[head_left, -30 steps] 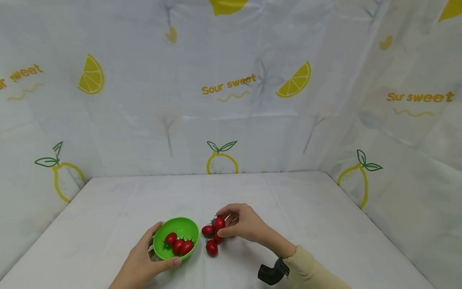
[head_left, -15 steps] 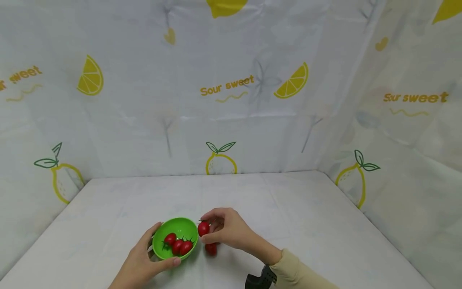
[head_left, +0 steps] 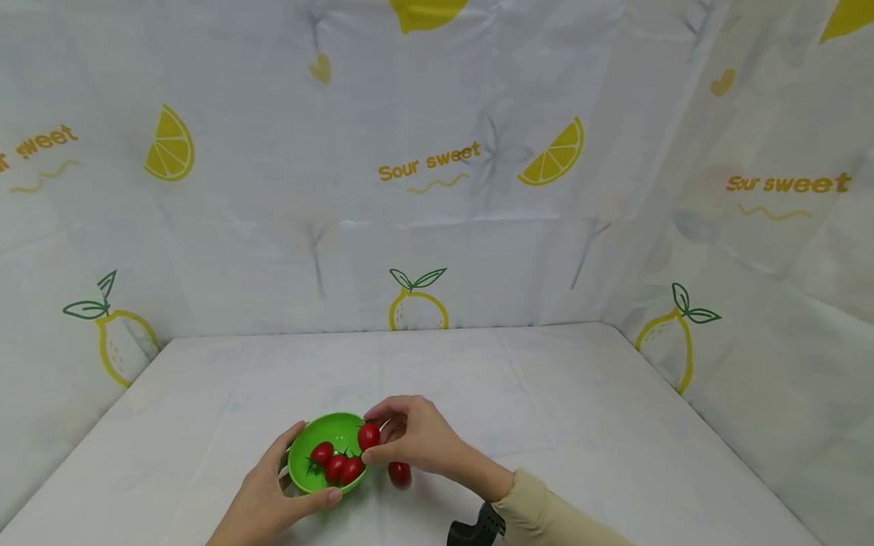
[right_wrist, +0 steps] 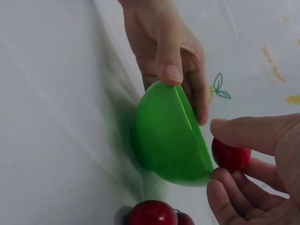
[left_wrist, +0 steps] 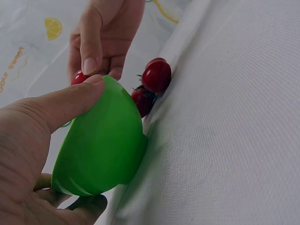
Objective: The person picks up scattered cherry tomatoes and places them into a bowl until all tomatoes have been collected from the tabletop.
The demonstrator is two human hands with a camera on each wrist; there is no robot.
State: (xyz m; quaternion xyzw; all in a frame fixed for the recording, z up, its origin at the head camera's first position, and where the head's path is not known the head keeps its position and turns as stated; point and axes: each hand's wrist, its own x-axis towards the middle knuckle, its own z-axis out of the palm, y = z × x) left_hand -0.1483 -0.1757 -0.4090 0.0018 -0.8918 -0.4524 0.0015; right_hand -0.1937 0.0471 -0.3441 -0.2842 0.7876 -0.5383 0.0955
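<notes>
My left hand [head_left: 269, 481] grips a small green bowl [head_left: 334, 427], its thumb on the near rim and fingers round the far left side. Three red cherry tomatoes [head_left: 334, 468] with green stems lie inside. Over the bowl's right rim, my right hand [head_left: 419, 441] pinches another cherry tomato [head_left: 369, 435] between thumb and fingertips. The right wrist view shows this held tomato [right_wrist: 230, 154] close by the rim. On the cloth right of the bowl are loose cherry tomatoes [left_wrist: 157, 76], partly hidden by my right hand in the head view.
A white cloth covers the table [head_left: 546, 394]. Lemon-printed sheets [head_left: 437, 227] stand as walls at the back and sides. A black device [head_left: 476, 525] hangs below my right wrist, by the beige sleeve [head_left: 553, 512].
My right hand has lifted a cherry tomato from the loose group and carried it left to the bowl's rim. The left hand and bowl have hardly moved.
</notes>
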